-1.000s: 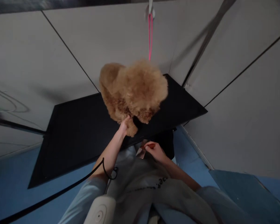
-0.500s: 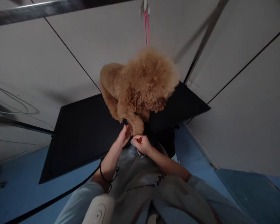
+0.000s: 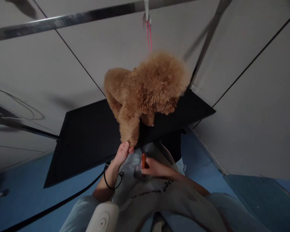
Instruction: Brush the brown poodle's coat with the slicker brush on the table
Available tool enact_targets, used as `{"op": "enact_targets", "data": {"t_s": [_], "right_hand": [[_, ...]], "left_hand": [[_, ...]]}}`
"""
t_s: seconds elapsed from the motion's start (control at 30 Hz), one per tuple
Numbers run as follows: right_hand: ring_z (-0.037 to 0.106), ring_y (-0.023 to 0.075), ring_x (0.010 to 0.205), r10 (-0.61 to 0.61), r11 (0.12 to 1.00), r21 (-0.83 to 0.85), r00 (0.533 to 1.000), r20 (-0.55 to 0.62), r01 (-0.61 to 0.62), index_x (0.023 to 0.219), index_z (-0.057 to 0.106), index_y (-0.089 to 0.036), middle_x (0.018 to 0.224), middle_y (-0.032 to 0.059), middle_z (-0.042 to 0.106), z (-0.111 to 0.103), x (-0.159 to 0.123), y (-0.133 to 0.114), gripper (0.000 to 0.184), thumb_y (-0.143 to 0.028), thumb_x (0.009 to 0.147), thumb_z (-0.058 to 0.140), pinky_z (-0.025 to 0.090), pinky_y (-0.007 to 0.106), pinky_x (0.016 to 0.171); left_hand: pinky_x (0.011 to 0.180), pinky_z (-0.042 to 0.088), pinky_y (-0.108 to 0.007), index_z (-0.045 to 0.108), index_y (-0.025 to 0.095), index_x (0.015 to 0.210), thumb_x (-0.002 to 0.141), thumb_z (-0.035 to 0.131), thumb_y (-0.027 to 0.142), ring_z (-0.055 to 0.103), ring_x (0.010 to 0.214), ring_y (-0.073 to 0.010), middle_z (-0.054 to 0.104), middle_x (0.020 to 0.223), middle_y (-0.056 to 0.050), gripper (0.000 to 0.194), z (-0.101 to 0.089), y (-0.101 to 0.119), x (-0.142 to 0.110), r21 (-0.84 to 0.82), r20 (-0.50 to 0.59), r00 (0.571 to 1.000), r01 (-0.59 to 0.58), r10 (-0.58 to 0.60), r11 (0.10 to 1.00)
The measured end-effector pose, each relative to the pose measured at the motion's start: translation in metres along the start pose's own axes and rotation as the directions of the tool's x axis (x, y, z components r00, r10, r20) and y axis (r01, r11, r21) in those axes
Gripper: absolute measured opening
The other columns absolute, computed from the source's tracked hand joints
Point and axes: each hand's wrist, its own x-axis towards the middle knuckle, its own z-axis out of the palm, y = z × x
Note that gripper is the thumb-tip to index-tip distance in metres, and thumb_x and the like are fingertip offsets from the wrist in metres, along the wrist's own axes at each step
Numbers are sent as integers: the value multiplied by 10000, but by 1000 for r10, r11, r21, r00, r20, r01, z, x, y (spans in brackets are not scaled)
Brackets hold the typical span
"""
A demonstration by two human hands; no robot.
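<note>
A brown curly-coated dog [image 3: 130, 93], poodle-like with a big fluffy head, is on a black table [image 3: 87, 129]. One of its front legs reaches toward me, and my left hand [image 3: 122, 153] is closed around the paw at its end. Near my apron [image 3: 154, 193], my right hand [image 3: 153, 167] grips a slicker brush [image 3: 143, 160] by its orange-brown handle. The brush's greyish head is blurred and partly hidden below the hand. Brush and leg are apart.
A metal bar [image 3: 87, 20] crosses above the table, with a pink loop [image 3: 149, 35] hanging from it behind the dog. A black strap or hose [image 3: 62, 204] runs along the lower left. A white rounded device [image 3: 102, 217] sits close to my chest.
My right hand has drawn the brush back from the leg, down toward my apron. My left hand now holds the paw, and the leg has swung slightly left. The view shifted a little.
</note>
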Motion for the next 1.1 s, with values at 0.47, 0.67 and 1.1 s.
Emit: {"op": "enact_targets", "data": {"t_s": [0.47, 0.67, 1.1], "right_hand": [[629, 195, 1017, -486, 785, 105, 712, -506, 611, 901, 566, -188, 1045, 77, 678, -76, 98, -84, 195, -297, 759, 643, 453, 391, 974], [593, 198, 1019, -496, 707, -65, 428, -756, 704, 857, 504, -209, 1038, 85, 626, -72, 83, -81, 183, -340, 802, 620, 431, 406, 978], [594, 201, 979, -669, 629, -78, 488, -561, 773, 869, 515, -221, 985, 69, 623, -65, 79, -100, 179, -360, 813, 613, 464, 405, 914]], "left_hand": [[468, 353, -226, 457, 170, 594, 730, 600, 663, 149, 352, -33, 178, 396, 121, 532, 17, 31, -38, -263, -6, 998, 56, -60, 963], [465, 359, -215, 453, 160, 563, 710, 673, 588, 131, 360, -26, 127, 423, 126, 503, 12, 27, -58, -369, -20, 986, 148, -166, 918], [406, 361, -179, 266, 182, 514, 626, 804, 387, -2, 383, -17, 9, 426, 135, 585, 15, 55, -86, -635, 25, 957, 239, -290, 735]]}}
